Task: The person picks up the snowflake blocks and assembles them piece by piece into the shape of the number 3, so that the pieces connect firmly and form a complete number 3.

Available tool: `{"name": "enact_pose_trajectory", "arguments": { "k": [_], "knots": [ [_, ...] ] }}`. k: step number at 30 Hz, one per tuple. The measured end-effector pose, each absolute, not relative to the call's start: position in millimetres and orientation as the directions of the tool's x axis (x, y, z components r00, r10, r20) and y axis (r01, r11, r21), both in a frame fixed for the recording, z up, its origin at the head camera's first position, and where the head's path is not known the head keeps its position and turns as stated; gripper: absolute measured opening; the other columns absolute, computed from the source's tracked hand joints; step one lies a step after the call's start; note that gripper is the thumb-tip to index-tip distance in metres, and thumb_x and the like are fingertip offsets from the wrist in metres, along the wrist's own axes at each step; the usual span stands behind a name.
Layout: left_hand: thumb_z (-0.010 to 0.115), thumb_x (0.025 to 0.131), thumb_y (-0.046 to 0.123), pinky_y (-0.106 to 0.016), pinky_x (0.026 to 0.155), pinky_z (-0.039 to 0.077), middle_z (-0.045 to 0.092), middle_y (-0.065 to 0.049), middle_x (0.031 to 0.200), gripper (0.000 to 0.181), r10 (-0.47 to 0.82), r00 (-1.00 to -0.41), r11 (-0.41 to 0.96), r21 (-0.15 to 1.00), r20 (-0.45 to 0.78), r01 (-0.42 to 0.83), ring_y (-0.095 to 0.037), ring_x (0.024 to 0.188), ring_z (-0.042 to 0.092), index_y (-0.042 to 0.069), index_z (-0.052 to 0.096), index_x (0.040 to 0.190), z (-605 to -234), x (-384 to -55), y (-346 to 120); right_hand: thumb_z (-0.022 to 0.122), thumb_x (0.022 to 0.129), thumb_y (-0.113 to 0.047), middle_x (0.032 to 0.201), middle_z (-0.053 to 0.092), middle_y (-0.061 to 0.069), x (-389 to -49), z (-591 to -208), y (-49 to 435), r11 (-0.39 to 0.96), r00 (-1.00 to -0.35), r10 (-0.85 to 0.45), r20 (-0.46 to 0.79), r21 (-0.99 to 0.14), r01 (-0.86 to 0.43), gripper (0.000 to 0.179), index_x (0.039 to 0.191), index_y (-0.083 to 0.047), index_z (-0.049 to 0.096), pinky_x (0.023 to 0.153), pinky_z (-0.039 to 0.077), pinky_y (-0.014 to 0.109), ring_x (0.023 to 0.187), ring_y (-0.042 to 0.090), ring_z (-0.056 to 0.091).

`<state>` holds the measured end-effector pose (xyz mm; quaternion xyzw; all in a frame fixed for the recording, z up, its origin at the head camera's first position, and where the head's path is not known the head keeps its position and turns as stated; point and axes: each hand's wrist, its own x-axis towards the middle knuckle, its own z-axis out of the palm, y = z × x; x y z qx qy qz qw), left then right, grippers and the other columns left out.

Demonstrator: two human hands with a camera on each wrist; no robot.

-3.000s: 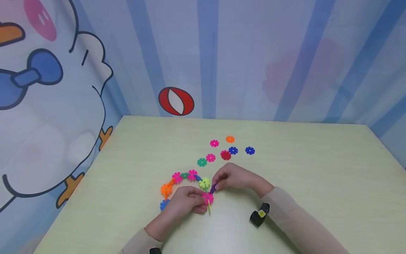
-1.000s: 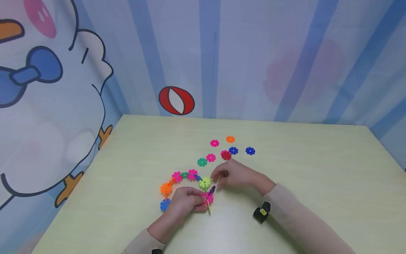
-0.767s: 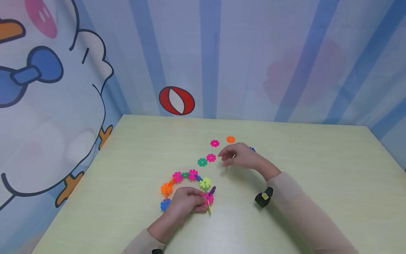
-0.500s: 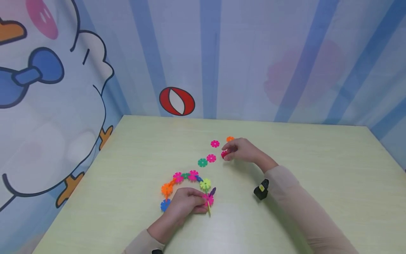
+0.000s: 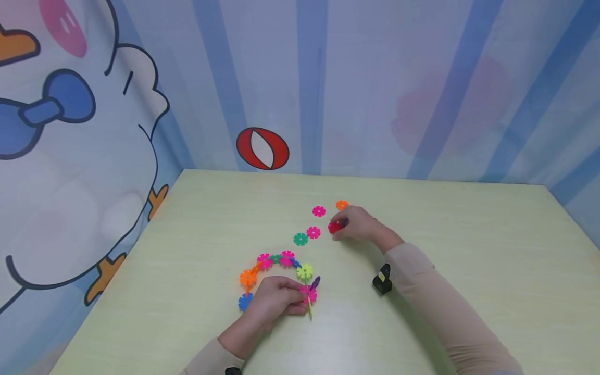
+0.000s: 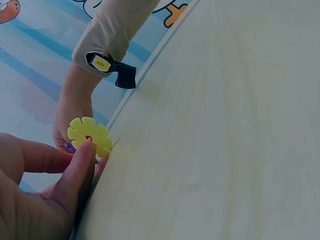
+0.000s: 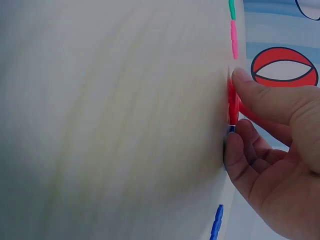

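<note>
A curved chain of slotted plastic snowflake discs lies on the table, running from a blue disc (image 5: 245,302) past an orange disc (image 5: 248,278) to a lime disc (image 5: 304,271). My left hand (image 5: 274,299) pinches the pink disc (image 5: 310,294) at the chain's right end. Stuck into that pink disc are a purple disc (image 5: 316,282) and a yellow disc (image 6: 82,131), seen edge-on from the head but face-on in the left wrist view. Farther back, my right hand (image 5: 360,224) holds a red disc (image 5: 334,227) by its edges, thumb and finger on either side, low at the tabletop.
Loose discs lie near the right hand: a green disc (image 5: 300,239), a pink one beside it (image 5: 313,233), another pink one behind (image 5: 319,211) and an orange one (image 5: 342,205). The right wrist view shows a blue disc (image 7: 216,222). A printed curtain (image 5: 365,94) stands behind the table (image 5: 469,234).
My right hand has let go of the purple disc, leaving it in the pink one, and moved back and right to the red disc. My left hand has kept its hold.
</note>
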<state>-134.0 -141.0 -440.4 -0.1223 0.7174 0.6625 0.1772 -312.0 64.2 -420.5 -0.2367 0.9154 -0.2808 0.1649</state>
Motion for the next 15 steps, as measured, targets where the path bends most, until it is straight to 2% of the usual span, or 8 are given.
{"name": "enact_pose_trajectory", "arguments": {
  "k": [10,15],
  "knots": [
    [0.062,0.088,-0.001,-0.032,0.067,0.058,0.068,-0.015,0.085,0.021,0.073,-0.914,0.079,0.915,-0.400,-0.395,-0.015,0.065,0.069,-0.012,0.061,0.106,-440.8,-133.4,-142.3,0.076,0.082,-0.011,0.109,0.064,0.014,-310.7,-419.0,63.1,0.738,-0.845,-0.509,-0.162,-0.588,-0.332,0.039,0.118,0.001,0.066,0.086,0.048,0.038,0.097,0.025,0.054],
    [0.062,0.088,-0.001,-0.032,0.067,0.058,0.068,-0.015,0.085,0.020,0.076,-0.912,0.080,0.915,-0.402,-0.396,-0.015,0.065,0.069,-0.011,0.061,0.105,-440.2,-133.2,-142.4,0.077,0.081,-0.011,0.102,0.064,0.011,-310.4,-419.9,63.8,0.725,-0.850,-0.507,-0.142,-0.604,-0.332,0.036,0.114,0.000,0.068,0.082,0.048,0.035,0.092,0.024,0.054]
  ]
}}
